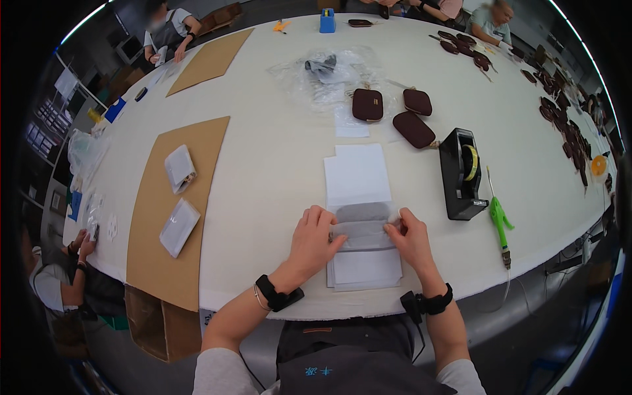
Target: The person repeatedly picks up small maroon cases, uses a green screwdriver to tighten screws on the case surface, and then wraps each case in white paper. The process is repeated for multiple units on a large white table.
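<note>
Between my hands lies a sheet of thin, greyish tissue paper (361, 228), folded over a flat, rounded shape that shows darker through it. My left hand (313, 238) is closed at its left side, thumb resting on the paper. At the opposite side, my right hand (411, 238) pinches the paper's edge between thumb and fingers. What lies under the folds is mostly hidden. White paper sheets (359, 172) lie stacked beneath and beyond it. Further off are several dark brown zip pouches (413, 130), and a crumpled clear plastic bag (309, 84) spreads behind them.
A black tape dispenser (454, 178) and a green air blow gun (499, 220) with a hose stand to the right. Left, a cardboard sheet (148, 230) carries two white wrapped packets (180, 227). More brown pouches (566, 128) lie far right. Other people work around the table.
</note>
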Demonstrator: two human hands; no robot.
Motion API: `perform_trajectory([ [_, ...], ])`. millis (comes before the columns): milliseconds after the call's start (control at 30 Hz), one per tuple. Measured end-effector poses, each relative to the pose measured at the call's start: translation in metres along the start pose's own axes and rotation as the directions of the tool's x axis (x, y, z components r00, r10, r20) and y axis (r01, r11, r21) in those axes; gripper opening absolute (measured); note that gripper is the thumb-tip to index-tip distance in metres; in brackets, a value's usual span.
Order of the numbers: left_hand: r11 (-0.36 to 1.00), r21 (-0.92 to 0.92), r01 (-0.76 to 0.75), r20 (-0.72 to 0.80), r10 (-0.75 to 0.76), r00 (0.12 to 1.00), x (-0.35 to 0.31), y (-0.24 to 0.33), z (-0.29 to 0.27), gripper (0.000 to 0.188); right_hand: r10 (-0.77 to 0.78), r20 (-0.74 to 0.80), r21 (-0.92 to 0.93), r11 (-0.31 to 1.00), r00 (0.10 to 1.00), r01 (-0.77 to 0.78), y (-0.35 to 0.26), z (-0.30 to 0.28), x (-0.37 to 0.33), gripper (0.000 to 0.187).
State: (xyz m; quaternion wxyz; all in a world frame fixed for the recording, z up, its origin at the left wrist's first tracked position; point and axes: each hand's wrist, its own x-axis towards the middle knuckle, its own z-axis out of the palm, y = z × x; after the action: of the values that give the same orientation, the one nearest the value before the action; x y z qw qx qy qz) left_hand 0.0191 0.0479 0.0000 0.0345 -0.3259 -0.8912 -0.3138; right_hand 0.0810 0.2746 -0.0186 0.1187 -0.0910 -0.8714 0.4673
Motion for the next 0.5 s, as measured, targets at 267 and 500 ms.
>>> perform_trajectory([
  [267, 0.898, 0.147, -0.414, 0.365, 0.34, 0.867, -0.025, 0.026, 0.013, 0.07, -0.03, 0.007, 0.012, 0.999, 1.0, 0.03, 0.004, -0.001, 0.004, 0.026],
  [500, 0.894, 0.184, -0.408, 0.374, 0.321, 0.87, -0.027, 0.027, 0.013, 0.073, 0.05, -0.141, 0.076, 0.996, 0.989, -0.04, 0.009, -0.03, -0.008, 0.02],
])
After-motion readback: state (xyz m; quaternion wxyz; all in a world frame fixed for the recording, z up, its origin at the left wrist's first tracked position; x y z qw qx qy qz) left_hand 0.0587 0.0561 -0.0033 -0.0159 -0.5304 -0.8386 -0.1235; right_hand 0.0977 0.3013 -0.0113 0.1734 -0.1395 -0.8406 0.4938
